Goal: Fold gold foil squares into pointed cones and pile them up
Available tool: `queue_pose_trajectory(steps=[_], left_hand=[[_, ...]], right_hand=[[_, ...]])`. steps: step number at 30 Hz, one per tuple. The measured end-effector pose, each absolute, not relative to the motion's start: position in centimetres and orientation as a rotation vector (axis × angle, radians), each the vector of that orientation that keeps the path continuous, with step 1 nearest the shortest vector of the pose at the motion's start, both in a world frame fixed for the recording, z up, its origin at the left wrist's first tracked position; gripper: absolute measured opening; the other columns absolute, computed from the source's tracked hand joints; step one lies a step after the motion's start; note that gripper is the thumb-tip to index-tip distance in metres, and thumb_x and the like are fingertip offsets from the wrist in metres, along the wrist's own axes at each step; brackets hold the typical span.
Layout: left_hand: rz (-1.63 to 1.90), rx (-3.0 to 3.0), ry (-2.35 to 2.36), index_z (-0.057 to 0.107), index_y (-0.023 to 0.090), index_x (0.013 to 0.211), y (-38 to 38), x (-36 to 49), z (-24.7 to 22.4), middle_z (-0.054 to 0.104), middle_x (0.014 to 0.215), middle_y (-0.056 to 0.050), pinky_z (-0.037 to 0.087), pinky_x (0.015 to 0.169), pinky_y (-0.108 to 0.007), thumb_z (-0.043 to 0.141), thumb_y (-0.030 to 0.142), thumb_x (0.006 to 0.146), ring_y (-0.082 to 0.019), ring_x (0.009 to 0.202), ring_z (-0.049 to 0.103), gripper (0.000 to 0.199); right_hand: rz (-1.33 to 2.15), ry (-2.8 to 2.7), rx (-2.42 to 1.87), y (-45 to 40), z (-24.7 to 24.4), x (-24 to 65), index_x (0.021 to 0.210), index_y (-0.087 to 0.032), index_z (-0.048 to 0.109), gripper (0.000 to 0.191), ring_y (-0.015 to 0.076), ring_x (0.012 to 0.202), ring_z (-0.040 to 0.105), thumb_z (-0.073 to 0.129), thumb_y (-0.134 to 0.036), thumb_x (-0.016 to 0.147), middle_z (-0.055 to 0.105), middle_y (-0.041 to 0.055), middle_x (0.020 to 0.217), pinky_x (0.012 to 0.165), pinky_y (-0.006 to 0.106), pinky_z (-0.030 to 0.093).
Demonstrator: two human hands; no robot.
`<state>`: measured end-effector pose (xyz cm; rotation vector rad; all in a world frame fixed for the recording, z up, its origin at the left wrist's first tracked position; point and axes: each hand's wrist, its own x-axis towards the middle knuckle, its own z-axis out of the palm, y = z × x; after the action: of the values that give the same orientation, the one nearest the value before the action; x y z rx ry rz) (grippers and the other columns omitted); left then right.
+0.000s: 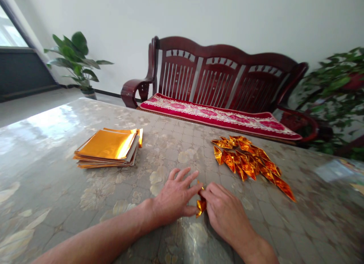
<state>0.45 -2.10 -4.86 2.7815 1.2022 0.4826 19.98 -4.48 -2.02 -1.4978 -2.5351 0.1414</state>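
Your left hand [173, 197] and right hand [229, 213] are bare, as are both forearms [113, 231] back from your fingers [181, 174].

Two hands [176, 197] [227, 209], one held foil piece [201, 206] — one foil cluster [247, 161], one paper stack [106, 144] — one bench [220, 72], two plants [75, 57] [339, 89].

Bench [226, 51]: dark red wood, slatted back, curled arms, stood behind the table [159, 142].
Mat [209, 112]: red, white and pink floral band, lay along the bench seat.
Table: grey, flower and grid pattern, glare at far left corner.
Left plant [79, 44]: broad green leaves, potted, stood near the wall [113, 14].
Right plant [338, 82]: leafy, blurred, sat beside the bench.
Plastic [335, 171]: clear, lay near table's right side, details blurred.
Wall: plain, pale.
Window [11, 33]: bright, upper left, above dark panel [22, 72].
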Motion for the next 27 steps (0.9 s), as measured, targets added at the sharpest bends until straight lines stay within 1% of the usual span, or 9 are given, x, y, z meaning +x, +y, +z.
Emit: queue_pose_trajectory(steps=[5, 10, 16, 21, 27], left_hand=[[0.493, 2.900, 1.113, 0.054, 0.023, 0.132, -2.0, 0.4, -4.9, 0.050, 0.148, -0.005, 0.023, 0.114, -0.053, 0.056, 0.055, 0.091, -0.033, 0.143, 0.031, 0.053], [0.474, 2.971, 1.059, 0.054, 0.018, 0.132, -2.0, 0.5, -4.9, 0.058, 0.141, -0.006, 0.023, 0.115, -0.048, 0.055, 0.053, 0.093, -0.030, 0.142, 0.033, 0.053], [0.399, 3.019, 1.094, 0.051, 0.017, 0.136, -2.2, 0.6, -4.7, 0.057, 0.143, -0.007, 0.022, 0.117, -0.052, 0.056, 0.058, 0.091, -0.031, 0.143, 0.033, 0.061], [0.335, 3.014, 1.135, 0.049, 0.018, 0.140, -2.5, 0.7, -4.3, 0.054, 0.146, -0.006, 0.021, 0.118, -0.054, 0.053, 0.058, 0.092, -0.031, 0.144, 0.032, 0.062], [0.319, 2.989, 1.154, 0.049, 0.020, 0.141, -2.7, 0.7, -4.2, 0.052, 0.148, -0.007, 0.021, 0.118, -0.056, 0.053, 0.057, 0.093, -0.031, 0.143, 0.035, 0.061]], right_hand=[[0.197, -2.564, -1.515, -4.5, -1.6, 20.0, 0.092, -0.020, 0.067, 0.026, 0.0194, 0.089, 0.056, 0.049, -0.004, 0.086, 0.060, 0.0033, 0.088, 0.079, 0.031, 0.039], [0.248, -2.532, -1.583, -4.4, -1.1, 19.9, 0.086, -0.022, 0.067, 0.029, 0.0176, 0.087, 0.058, 0.045, -0.003, 0.085, 0.062, 0.0022, 0.086, 0.078, 0.029, 0.039], [0.245, -2.452, -1.671, -4.2, -1.4, 20.1, 0.096, -0.024, 0.069, 0.033, 0.0165, 0.085, 0.061, 0.044, -0.004, 0.086, 0.063, 0.0016, 0.087, 0.074, 0.027, 0.039], [0.170, -2.512, -1.644, -4.5, -1.2, 20.0, 0.089, -0.022, 0.067, 0.031, 0.0164, 0.079, 0.059, 0.044, -0.003, 0.086, 0.060, 0.0025, 0.083, 0.071, 0.027, 0.040], [0.020, -2.586, -1.598, -4.9, -0.9, 19.7, 0.091, -0.021, 0.069, 0.032, 0.0197, 0.084, 0.059, 0.046, 0.001, 0.083, 0.062, 0.0053, 0.086, 0.073, 0.029, 0.041]])
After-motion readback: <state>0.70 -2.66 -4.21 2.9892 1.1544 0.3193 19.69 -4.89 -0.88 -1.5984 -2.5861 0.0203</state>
